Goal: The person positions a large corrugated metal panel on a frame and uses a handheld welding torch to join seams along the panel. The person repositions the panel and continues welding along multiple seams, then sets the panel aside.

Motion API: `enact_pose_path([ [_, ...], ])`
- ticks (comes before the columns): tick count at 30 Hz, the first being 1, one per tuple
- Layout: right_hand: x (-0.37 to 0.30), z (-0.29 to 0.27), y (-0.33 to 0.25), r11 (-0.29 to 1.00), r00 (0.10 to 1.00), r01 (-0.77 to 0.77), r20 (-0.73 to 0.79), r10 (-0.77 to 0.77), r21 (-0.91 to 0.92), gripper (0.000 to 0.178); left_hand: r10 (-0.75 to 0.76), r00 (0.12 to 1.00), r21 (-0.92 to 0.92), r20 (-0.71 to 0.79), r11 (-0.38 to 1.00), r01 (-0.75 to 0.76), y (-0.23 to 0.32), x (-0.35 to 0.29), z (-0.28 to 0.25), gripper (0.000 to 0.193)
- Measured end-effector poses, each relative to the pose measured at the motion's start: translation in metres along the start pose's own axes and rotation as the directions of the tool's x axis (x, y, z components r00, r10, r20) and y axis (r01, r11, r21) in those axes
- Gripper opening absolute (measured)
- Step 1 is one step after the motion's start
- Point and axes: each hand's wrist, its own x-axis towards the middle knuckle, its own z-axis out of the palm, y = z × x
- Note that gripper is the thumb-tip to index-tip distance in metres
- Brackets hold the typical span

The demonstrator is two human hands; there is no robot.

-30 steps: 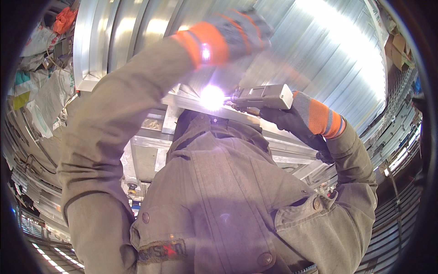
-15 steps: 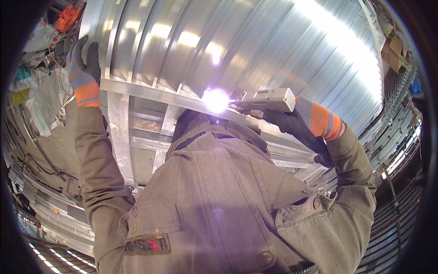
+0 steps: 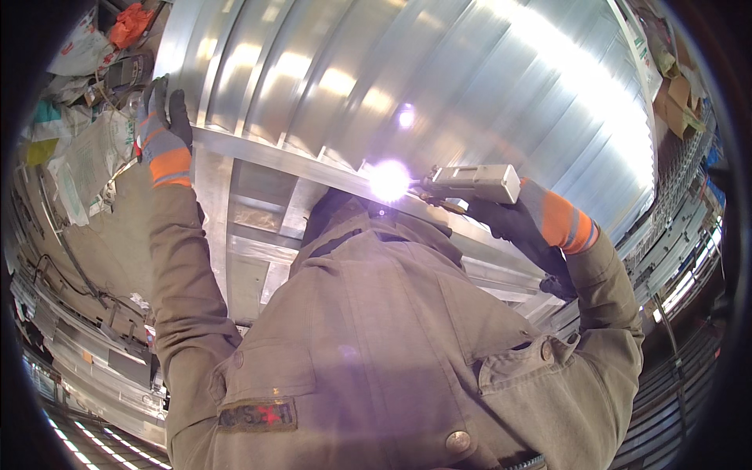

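My right hand [image 3: 523, 218], in a grey and orange glove with dark fingers, is closed around a welding gun [image 3: 475, 183] with a light boxy body. The gun's tip points left at a bright white-violet glow [image 3: 389, 181] on the front rail [image 3: 274, 156] of a ribbed silver metal panel [image 3: 376, 55]. My left hand [image 3: 168, 133], gloved alike, rests against the panel's left end with its fingers stretched and apart. Glare hides the exact spot under the gun's tip.
Below the panel runs a frame of metal bars [image 3: 213, 184]. Plastic sacks [image 3: 86, 168] and an orange bag [image 3: 131, 25] lie at the left. A cardboard box [image 3: 675, 100] sits at the right, near stacked metal lengths [image 3: 662, 227].
The whole view has shifted slightly, so panel, hands and glow appear a little further right. The glow still burns at the gun's tip, and my left hand stays at the panel's end.
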Motion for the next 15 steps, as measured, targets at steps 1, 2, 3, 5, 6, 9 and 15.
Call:
enact_pose_path([
  [1,-0.002,0.000,0.001,0.999,0.999,-0.045,-0.010,0.045,-0.005,0.043,-0.024,1.000,-0.020,0.009,1.000,0.024,-0.003,0.002,0.001,0.043],
  [2,-0.005,0.000,0.002,0.998,0.997,-0.069,-0.016,0.069,0.006,0.043,-0.084,0.996,-0.054,0.035,0.995,0.086,-0.005,0.004,0.000,0.044],
  [3,-0.005,0.000,0.003,0.982,0.982,-0.184,-0.038,0.186,0.038,0.043,-0.177,0.982,-0.217,0.065,0.958,0.187,-0.005,0.005,0.002,0.048],
  [5,-0.007,0.001,0.003,0.987,0.986,-0.155,-0.058,0.157,0.039,0.043,-0.190,0.981,-0.064,0.027,0.979,0.191,-0.005,0.010,0.003,0.051],
  [6,-0.007,0.001,0.002,0.980,0.976,-0.197,-0.089,0.198,0.023,0.043,-0.225,0.974,0.013,0.028,0.974,0.225,-0.005,0.014,0.003,0.052],
  [9,0.000,0.011,-0.007,0.979,0.980,-0.138,-0.121,0.157,0.148,0.040,-0.181,0.973,0.070,-0.141,0.979,0.192,-0.002,0.023,0.012,0.055],
  [15,0.039,0.024,-0.032,0.996,0.992,0.070,-0.105,-0.065,0.049,0.039,-0.315,0.932,0.019,-0.181,0.946,0.324,-0.011,0.035,0.038,0.064],
])
